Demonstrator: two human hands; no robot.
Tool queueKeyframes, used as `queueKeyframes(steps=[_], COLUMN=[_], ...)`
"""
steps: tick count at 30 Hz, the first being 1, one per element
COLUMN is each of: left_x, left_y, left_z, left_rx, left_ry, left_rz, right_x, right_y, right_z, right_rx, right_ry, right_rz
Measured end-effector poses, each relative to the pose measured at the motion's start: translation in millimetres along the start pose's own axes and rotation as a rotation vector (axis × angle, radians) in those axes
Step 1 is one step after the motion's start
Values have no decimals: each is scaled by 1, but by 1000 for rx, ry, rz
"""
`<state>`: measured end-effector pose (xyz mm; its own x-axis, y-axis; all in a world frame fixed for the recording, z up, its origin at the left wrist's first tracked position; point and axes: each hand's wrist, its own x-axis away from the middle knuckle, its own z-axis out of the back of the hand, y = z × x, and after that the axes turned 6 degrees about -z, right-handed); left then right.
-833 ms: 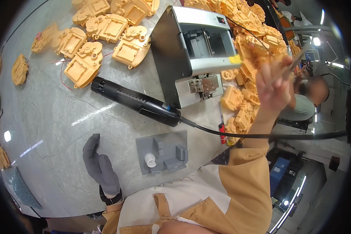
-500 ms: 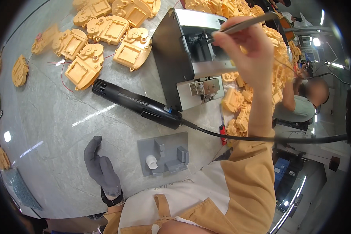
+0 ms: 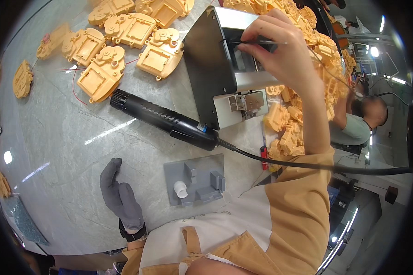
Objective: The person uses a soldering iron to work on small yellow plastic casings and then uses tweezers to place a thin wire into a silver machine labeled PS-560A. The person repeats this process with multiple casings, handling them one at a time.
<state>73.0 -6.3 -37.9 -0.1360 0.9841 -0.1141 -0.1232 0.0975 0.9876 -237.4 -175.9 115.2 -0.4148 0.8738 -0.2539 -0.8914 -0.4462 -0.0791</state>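
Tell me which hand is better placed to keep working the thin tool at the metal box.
Right. The right hand pinches the thin tool at the metal box. The gloved left hand rests flat on the table, away from it.

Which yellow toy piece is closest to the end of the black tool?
The yellow piece trailing red wires, just above the black tool's ribbed end. The other yellow pieces lie farther up the table.
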Motion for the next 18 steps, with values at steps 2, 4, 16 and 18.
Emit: queueKeyframes(steps=[2,4,16,18], left_x=[0,0,-1,-1], left_y=[-1,-1,0,0], left_z=[0,0,1,1], left_rx=[12,12,1,0], left_ry=[0,-5,-24,-27], left_rz=[-8,-9,-3,4], right_x=[0,1,-11,-12], right_y=[0,0,-14,-15], right_z=[2,7,16,16], right_rx=[-40,-109,42,60], right_ry=[19,67,11,-33], right_rz=[-18,-32,58,6])
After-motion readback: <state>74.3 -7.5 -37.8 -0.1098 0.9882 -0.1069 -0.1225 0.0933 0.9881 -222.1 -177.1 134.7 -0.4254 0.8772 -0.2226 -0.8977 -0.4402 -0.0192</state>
